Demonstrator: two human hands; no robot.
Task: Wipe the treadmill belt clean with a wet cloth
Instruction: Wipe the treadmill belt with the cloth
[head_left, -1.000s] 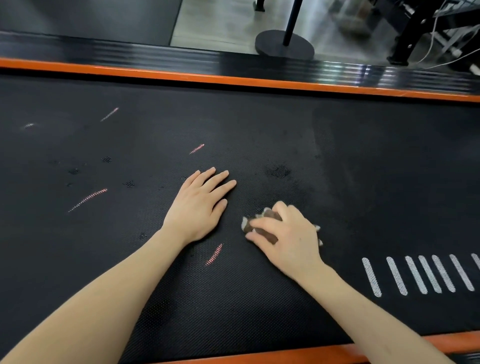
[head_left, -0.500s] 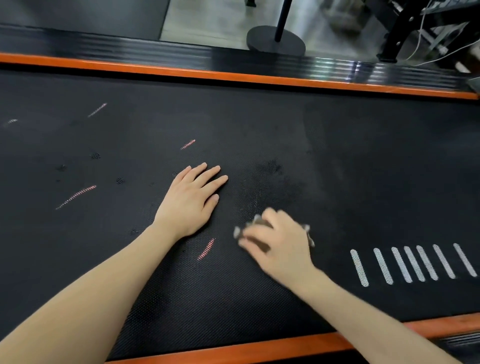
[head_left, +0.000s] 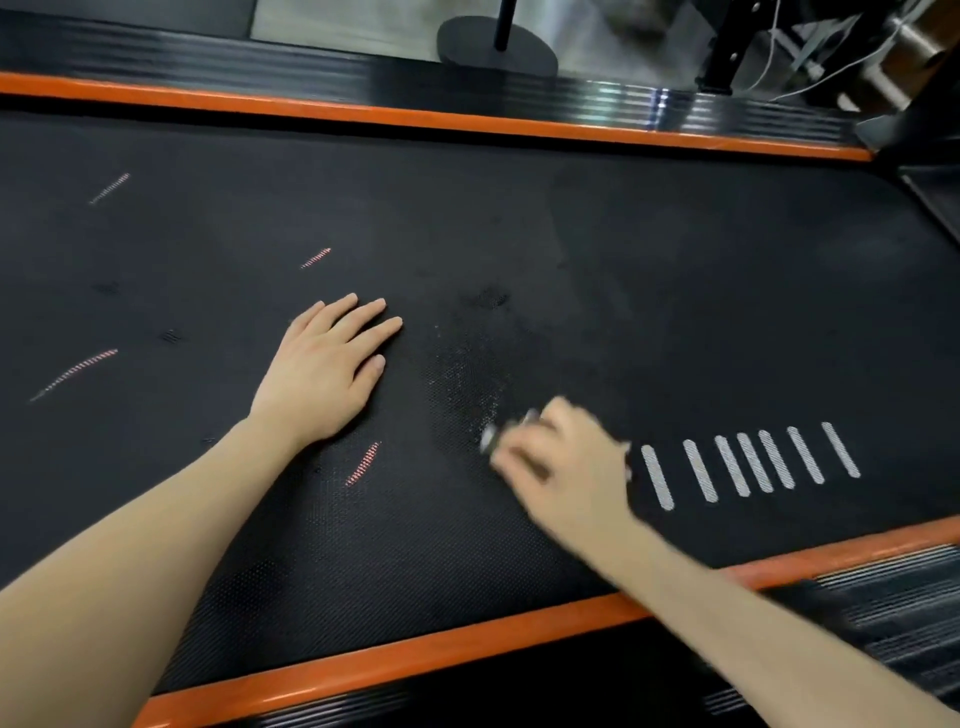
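Note:
The black textured treadmill belt (head_left: 649, 270) fills the view, with short red-white streaks and a speckled damp-looking patch (head_left: 462, 384) in the middle. My left hand (head_left: 324, 371) lies flat on the belt, fingers straight and spread. My right hand (head_left: 563, 465) is motion-blurred, its fingers curled over a small grey cloth (head_left: 491, 436) pressed to the belt just right of the patch. Most of the cloth is hidden under the hand.
Orange side rails run along the far edge (head_left: 467, 122) and the near edge (head_left: 415, 652). Several white stripes (head_left: 748, 465) are printed on the belt right of my right hand. A round black stand base (head_left: 493, 49) sits on the floor beyond.
My right hand with the cloth has slid toward me and to the right, leaving a speckled patch behind it. My left hand has stayed flat in place. The view has shifted right.

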